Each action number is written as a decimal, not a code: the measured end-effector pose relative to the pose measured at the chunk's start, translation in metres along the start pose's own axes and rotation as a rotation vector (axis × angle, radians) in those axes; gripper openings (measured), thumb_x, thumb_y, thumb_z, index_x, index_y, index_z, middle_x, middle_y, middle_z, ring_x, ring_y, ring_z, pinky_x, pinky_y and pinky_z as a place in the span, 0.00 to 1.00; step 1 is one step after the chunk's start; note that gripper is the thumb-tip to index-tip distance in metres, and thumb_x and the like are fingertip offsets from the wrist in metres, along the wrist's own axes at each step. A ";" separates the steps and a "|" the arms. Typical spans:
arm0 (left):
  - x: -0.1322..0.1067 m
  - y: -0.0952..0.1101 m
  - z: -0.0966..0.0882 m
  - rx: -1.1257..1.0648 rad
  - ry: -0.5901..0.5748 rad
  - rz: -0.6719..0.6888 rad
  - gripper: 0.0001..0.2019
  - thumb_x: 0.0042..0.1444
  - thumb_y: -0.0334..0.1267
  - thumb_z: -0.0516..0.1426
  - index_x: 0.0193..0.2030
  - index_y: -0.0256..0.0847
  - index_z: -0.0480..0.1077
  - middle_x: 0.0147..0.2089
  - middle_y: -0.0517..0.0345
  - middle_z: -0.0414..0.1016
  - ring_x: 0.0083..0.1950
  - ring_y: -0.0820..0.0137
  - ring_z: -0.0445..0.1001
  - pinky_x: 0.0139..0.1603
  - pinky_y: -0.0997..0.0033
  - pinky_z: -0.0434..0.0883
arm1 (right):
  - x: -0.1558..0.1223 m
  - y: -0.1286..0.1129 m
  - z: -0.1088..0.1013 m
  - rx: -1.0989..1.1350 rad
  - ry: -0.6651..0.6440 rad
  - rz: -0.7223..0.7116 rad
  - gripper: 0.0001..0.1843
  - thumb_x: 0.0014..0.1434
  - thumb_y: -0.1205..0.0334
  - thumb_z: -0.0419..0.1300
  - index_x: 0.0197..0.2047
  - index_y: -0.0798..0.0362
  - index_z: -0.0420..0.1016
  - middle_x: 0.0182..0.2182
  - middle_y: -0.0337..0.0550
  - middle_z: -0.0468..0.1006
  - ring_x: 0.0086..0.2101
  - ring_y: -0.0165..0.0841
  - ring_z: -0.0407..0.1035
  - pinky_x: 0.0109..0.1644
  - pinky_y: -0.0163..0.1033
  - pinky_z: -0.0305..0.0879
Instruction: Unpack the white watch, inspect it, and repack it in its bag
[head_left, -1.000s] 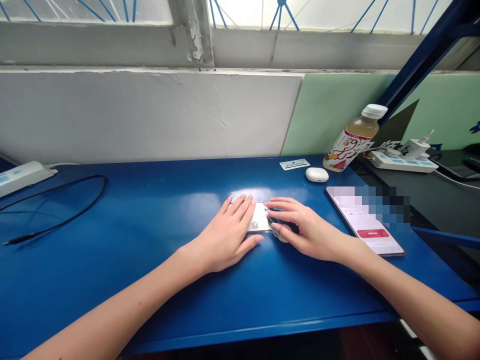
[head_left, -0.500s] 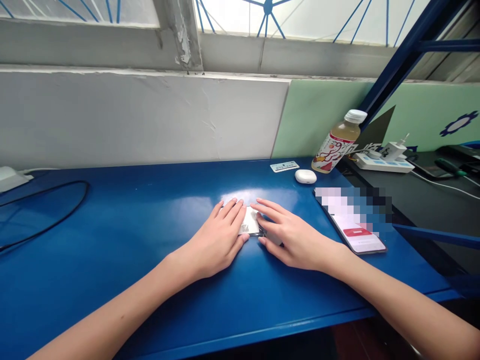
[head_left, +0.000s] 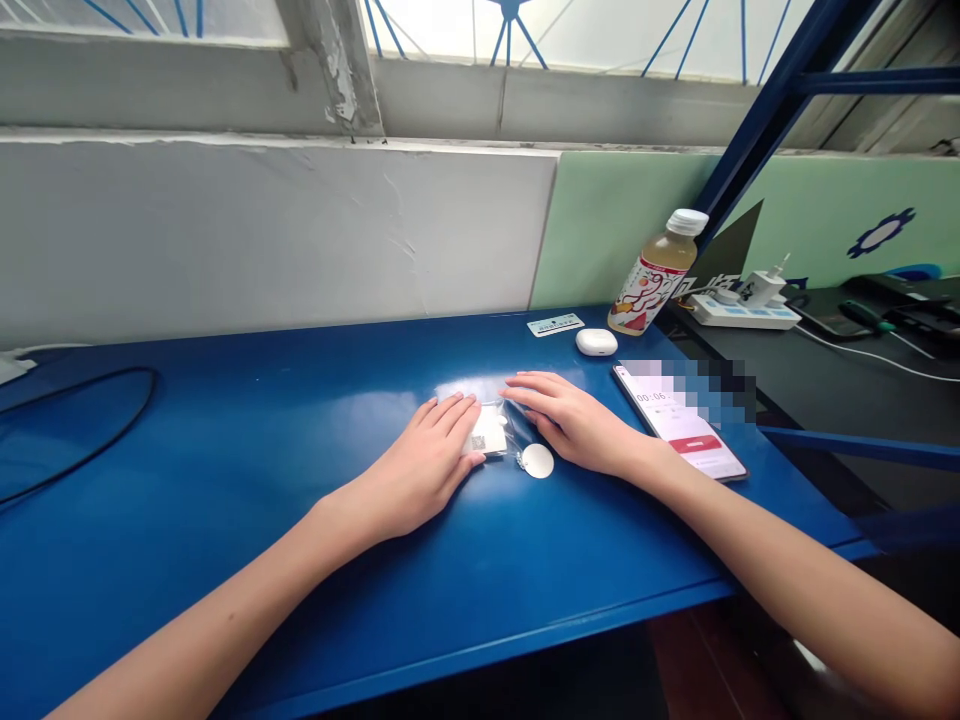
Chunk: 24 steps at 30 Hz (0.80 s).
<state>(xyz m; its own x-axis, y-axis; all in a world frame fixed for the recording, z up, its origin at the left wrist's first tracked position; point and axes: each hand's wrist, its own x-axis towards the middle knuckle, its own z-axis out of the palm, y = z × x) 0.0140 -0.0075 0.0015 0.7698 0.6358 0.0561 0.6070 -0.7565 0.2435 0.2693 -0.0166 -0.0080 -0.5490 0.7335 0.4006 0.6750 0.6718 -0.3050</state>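
My left hand point(head_left: 424, 460) rests with its fingers stretched over the left part of a small white card-like packet point(head_left: 489, 430), which carries a printed square code. Clear plastic point(head_left: 514, 425) extends from the packet's right side. Over that plastic's right edge, my right hand point(head_left: 574, 420) is held with fingers extended; whether it touches the plastic I cannot tell. A round white disc point(head_left: 538, 461) lies just below my right fingers, close to the plastic. The part of the packet under my left hand is hidden.
On the blue desk point(head_left: 285, 600), a phone point(head_left: 709, 455) lies right of my right hand. Behind are a white earbud case point(head_left: 597, 343), a printed card point(head_left: 555, 325) and a drink bottle point(head_left: 656, 275). A power strip point(head_left: 742, 312) sits far right; a black cable point(head_left: 112, 450) curves at left.
My right hand has shifted up and away to the right, uncovering the round white disc and more clear plastic. My left hand stays on the packet. The view has moved slightly.
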 end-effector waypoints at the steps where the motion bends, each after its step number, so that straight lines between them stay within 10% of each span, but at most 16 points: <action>1: 0.000 0.000 -0.001 -0.017 0.002 0.004 0.26 0.72 0.47 0.42 0.71 0.33 0.53 0.72 0.40 0.55 0.74 0.54 0.52 0.71 0.46 0.53 | 0.000 0.001 0.002 0.010 0.003 -0.012 0.25 0.64 0.75 0.49 0.61 0.56 0.69 0.58 0.54 0.73 0.60 0.41 0.65 0.62 0.52 0.66; 16: -0.001 0.011 -0.016 -0.525 0.147 0.164 0.23 0.72 0.43 0.45 0.71 0.43 0.54 0.73 0.51 0.56 0.72 0.58 0.56 0.72 0.56 0.56 | 0.008 -0.017 -0.022 0.587 0.295 0.061 0.07 0.60 0.63 0.65 0.43 0.50 0.80 0.39 0.44 0.82 0.40 0.37 0.76 0.46 0.44 0.74; 24: 0.003 0.018 -0.017 -0.804 0.417 -0.143 0.16 0.67 0.48 0.54 0.53 0.41 0.73 0.55 0.50 0.77 0.50 0.61 0.78 0.52 0.62 0.75 | 0.012 -0.017 -0.030 0.854 0.333 0.389 0.08 0.57 0.58 0.67 0.38 0.53 0.82 0.35 0.44 0.83 0.32 0.33 0.75 0.33 0.38 0.72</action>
<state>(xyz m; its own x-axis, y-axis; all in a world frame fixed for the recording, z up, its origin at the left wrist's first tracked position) 0.0239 -0.0167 0.0223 0.4696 0.8370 0.2810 0.2503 -0.4314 0.8667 0.2656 -0.0221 0.0278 -0.1102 0.9400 0.3230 0.1256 0.3355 -0.9336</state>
